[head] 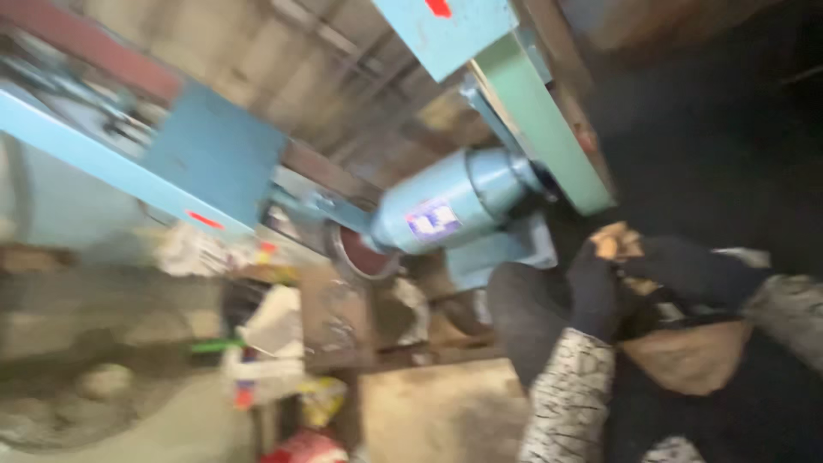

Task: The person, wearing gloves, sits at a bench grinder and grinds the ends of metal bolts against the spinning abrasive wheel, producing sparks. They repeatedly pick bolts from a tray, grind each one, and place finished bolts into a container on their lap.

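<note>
Blurred view. Both dark-gloved hands, left (pixel 593 296) and right (pixel 686 270), closed around a small rough tan-brown lump (pixel 619 243). Blue cylindrical motor (pixel 454 210) nearby.

Setting is reading as a workshop: a blue electric motor (pixel 450 210) is sitting on a blue and green machine frame (pixel 531 111), a round disc (pixel 364 253) mounted beside it, clutter lying on the dusty floor (pixel 103 411).

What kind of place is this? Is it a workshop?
Probably a workshop, though the picture is blurry. A blue electric motor with a reddish sanding disc sits on a blue-green machine frame. Gloved hands hold a brown piece, and clutter lies on the dusty floor.
</note>
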The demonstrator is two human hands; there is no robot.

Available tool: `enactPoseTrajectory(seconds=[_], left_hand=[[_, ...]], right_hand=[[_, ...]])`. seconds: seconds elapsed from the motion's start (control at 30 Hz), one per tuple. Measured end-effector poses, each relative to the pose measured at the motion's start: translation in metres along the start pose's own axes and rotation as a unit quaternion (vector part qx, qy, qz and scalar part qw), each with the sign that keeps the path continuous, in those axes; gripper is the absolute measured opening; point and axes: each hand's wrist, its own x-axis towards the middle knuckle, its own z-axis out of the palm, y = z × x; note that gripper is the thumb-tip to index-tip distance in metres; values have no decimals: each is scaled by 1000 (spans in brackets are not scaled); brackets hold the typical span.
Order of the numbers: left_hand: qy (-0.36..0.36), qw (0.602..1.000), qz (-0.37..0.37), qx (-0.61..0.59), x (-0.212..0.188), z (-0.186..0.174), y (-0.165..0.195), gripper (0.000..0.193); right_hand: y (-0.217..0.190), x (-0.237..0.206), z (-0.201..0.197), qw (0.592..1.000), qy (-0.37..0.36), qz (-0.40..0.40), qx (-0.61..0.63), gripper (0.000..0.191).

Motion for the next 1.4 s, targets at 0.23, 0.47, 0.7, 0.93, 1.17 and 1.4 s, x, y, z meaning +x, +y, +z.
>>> enactPoseTrajectory(seconds=[0.23, 0.47, 0.7, 0.93, 1.17, 1.4], left_hand=[[-97, 994, -49, -1, -17, 24, -19, 39], [-78, 990, -60, -98, -3, -7, -81, 35], [-42, 988, -84, -123, 4, -32, -127, 29], [-32, 991, -5, -128, 20, -25, -145, 26], [-6, 1000, -19, -6, -2, -38, -124, 29], [53, 998, 28, -33, 4, -34, -113, 20]], right_hand=[[3, -39, -5, 999, -13, -46, -11, 38], [0, -45, -43, 993, -47, -107, -18, 39], [-28, -29, -50, 851, -106, 409, 312, 25], [-19, -27, -52, 891, -108, 370, 240, 26], [1, -28, -38, 866, -33, 375, 330, 27], [-18, -8, -56, 918, -15, 289, 270, 32]])
